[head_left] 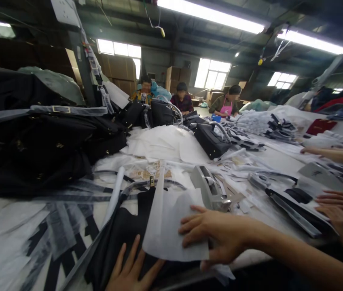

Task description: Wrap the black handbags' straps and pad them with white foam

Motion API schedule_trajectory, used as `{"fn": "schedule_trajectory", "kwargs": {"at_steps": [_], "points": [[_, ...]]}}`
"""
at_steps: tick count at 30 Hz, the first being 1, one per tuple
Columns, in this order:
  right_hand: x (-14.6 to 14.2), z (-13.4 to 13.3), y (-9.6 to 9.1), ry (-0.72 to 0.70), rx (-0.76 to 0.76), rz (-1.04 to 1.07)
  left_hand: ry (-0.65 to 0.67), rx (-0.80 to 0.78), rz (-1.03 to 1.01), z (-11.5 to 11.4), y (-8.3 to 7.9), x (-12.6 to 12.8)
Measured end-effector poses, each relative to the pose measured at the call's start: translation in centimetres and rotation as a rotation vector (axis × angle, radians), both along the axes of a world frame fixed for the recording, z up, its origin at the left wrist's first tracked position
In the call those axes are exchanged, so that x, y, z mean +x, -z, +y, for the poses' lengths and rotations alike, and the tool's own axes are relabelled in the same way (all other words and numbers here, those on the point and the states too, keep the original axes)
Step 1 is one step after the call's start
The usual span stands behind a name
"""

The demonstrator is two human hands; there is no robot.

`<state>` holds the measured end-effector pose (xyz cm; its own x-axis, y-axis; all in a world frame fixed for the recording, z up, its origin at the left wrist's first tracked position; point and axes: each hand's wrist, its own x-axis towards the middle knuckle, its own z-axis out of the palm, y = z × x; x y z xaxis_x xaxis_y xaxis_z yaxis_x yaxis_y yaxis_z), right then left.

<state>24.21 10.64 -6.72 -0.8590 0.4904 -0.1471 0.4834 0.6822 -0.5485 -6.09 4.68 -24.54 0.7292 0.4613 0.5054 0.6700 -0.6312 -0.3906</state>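
A black bag [119, 234] lies flat in front of me on the white table [277, 157]. My left hand [129, 270] rests on the bag's near end, open with its fingers spread. A white paper sheet [165, 226] lies over the right part of the bag. My right hand [217, 236] grips the sheet's right edge, with the fingers on top and the thumb under the lower corner. The bag's strap [135, 186], wrapped in clear film, curves beyond the sheet.
A grey tape dispenser [209, 188] stands just past my right hand. Black bags [44, 141] are piled at the left and another bag [210, 139] sits mid-table. A co-worker's hands [339, 204] work at the right. Three people sit at the far end.
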Motion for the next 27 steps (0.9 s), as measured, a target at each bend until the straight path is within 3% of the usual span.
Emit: {"fn": "schedule_trajectory", "kwargs": {"at_steps": [3,6,10,14,21,27], "points": [[-2.0,-1.1,0.5,0.110,-0.016,-0.084,-0.067,-0.161,-0.056,-0.9,-1.2,0.2],[-5.0,-1.4,2.1,0.271,0.198,-0.191,-0.067,-0.334,-0.117,-1.7,-2.4,0.7],[-7.1,-1.9,4.9,0.156,0.375,-0.255,-0.091,-0.504,-0.216,-2.4,-2.9,1.0],[-6.5,-2.3,6.5,0.076,0.368,-0.189,-0.093,-0.468,-0.183,-2.6,-2.4,1.1],[-4.2,-2.6,7.0,-0.036,0.264,-0.146,-0.142,-0.172,-0.176,-3.0,-1.1,0.8],[-3.6,-2.0,5.4,-0.034,0.162,-0.123,-0.097,-0.321,-0.155,-3.0,-0.9,0.7]]}}
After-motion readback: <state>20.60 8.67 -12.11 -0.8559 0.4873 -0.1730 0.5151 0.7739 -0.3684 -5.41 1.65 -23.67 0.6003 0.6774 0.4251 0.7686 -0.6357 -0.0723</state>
